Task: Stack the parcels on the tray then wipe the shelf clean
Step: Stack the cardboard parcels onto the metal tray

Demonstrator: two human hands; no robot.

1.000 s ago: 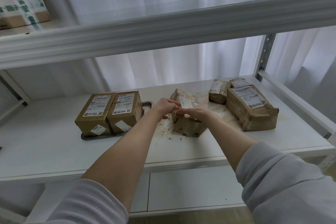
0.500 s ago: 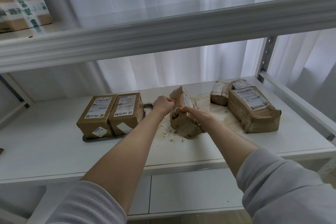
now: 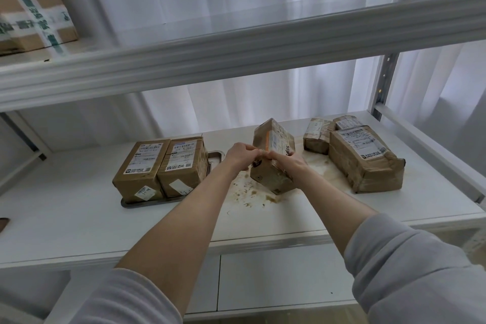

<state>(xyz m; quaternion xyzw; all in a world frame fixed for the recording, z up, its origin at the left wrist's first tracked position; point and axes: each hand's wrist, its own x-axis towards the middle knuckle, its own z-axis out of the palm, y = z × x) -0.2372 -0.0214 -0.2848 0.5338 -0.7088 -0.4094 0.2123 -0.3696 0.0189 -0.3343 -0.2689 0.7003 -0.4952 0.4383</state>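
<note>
We see the parcel (image 3: 273, 139) gripped in both hands above the middle of the shelf (image 3: 79, 218). The left hand (image 3: 240, 156) has its fingers (image 3: 253, 154) curled onto the parcel's left edge. The right hand (image 3: 288, 166) lies over the parcel's near right side with its fingers (image 3: 274, 159) bent round the same edge. The two sets of fingertips touch.

The parcel is tilted. Its long axis runs from a low near end, just below the right-hand fingers, up and away from us to a high far end above both sets of fingers. Its labelled face is turned up and to the right. We cannot tell whether its low corner touches the shelf or hangs just off it.

Brown stains (image 3: 247, 192) and crumbs mark the shelf under and just nearer than the fingers.

Left of the left-hand fingers, near but apart, sits the tray (image 3: 147, 202). Two boxes (image 3: 163, 166) lie flat on it side by side, touching, labels up, long axes running away from us. The tray's far right corner is bare.

To the right of the right-hand fingers, well apart, a big parcel (image 3: 365, 158) lies flat. Two small parcels (image 3: 317, 135) lie beyond it, the left one closest to the fingers.
</note>
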